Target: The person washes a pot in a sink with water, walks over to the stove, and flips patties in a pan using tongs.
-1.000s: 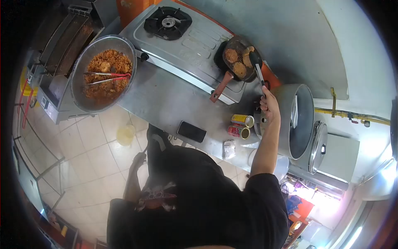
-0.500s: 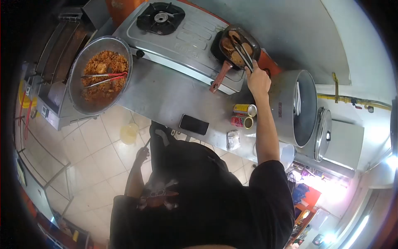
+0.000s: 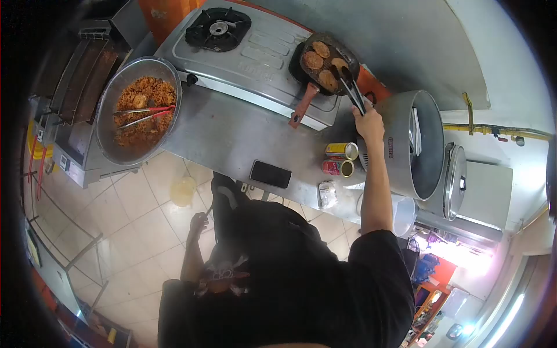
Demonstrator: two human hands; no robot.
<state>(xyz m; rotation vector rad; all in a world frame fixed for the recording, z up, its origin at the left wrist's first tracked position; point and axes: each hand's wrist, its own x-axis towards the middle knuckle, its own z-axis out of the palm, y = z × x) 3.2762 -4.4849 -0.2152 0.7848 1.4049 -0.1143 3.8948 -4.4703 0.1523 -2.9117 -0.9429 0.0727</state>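
My right hand (image 3: 370, 123) is closed around metal tongs (image 3: 355, 95) with black tips. The tips hover at the right side of a dark square pan (image 3: 301, 68), partly covering the patties there. Several browned patties (image 3: 313, 60) lie in this pan, which has a reddish-brown handle (image 3: 304, 105) and stands on the stove's right burner. Down by my left side, over the floor, my left hand (image 3: 199, 223) has curled fingers. A thin, stick-like thing sticks up from it, too small to name.
A large bowl (image 3: 104, 124) of reddish rice with red-handled tongs stands left of the stove (image 3: 264, 49). On the steel counter (image 3: 223, 124) are a phone (image 3: 270, 174), two cans (image 3: 341, 151) and a small packet (image 3: 327, 194). A big pot (image 3: 400, 145) stands at right.
My right hand and the tongs have drawn back toward the pan's right edge, uncovering more patties. My left hand has shifted only slightly.
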